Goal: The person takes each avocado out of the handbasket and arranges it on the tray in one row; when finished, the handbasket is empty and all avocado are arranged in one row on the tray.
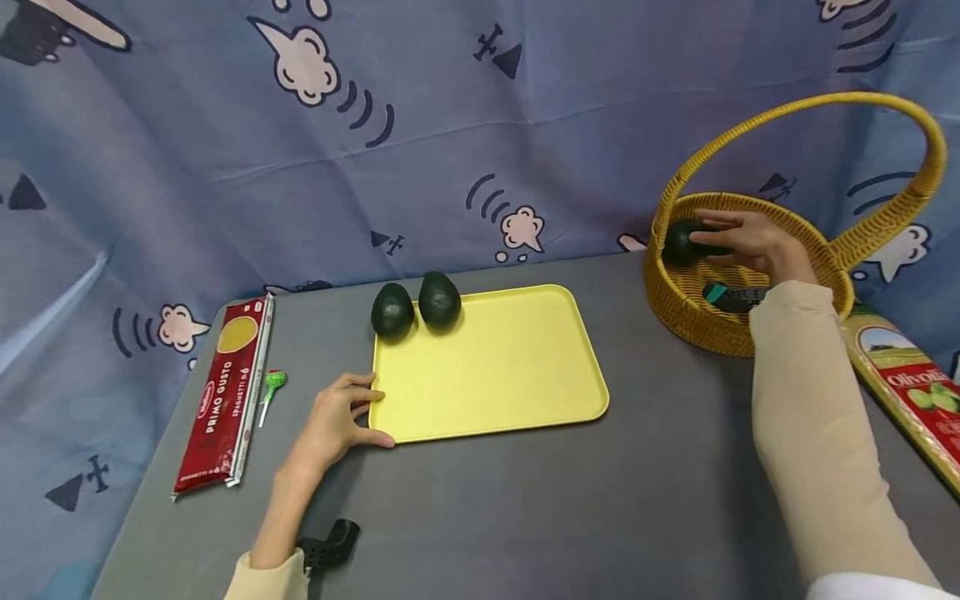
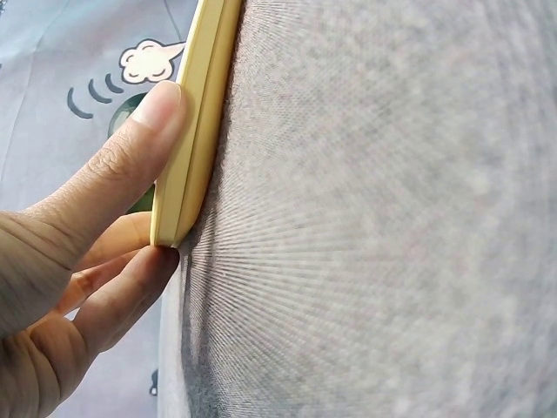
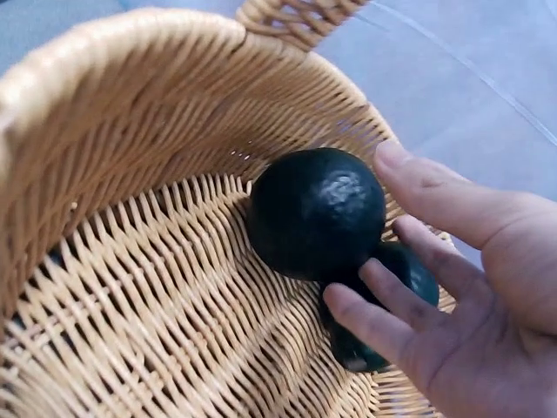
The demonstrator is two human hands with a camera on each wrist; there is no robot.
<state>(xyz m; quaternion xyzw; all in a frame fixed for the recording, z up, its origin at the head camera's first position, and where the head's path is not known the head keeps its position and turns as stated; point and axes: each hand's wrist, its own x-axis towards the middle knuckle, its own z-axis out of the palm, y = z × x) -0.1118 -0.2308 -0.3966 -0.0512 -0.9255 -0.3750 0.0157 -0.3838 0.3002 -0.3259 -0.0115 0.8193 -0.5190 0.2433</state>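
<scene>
My left hand (image 1: 337, 421) grips the near left corner of a yellow tray (image 1: 487, 375); in the left wrist view its thumb (image 2: 157, 109) presses the tray's side wall (image 2: 196, 148). Two dark green avocados (image 1: 392, 312) sit side by side at the tray's far left corner. My right hand (image 1: 750, 242) reaches into a yellow wicker basket (image 1: 675, 312). Close by its fingertips is a dark avocado (image 3: 318, 213), with a second avocado (image 3: 409, 274) partly hidden behind the fingers. The right fingers spread loosely and do not wrap around either fruit.
On the left lie a red spaghetti pack (image 1: 225, 392) and a green-wrapped lollipop (image 1: 274, 381). A red and gold Olivoila package (image 1: 911, 383) lies right of the basket. The basket's tall handle (image 1: 810, 100) arches over the right hand. A blue patterned cloth (image 1: 450, 125) hangs behind the grey table (image 1: 487, 517).
</scene>
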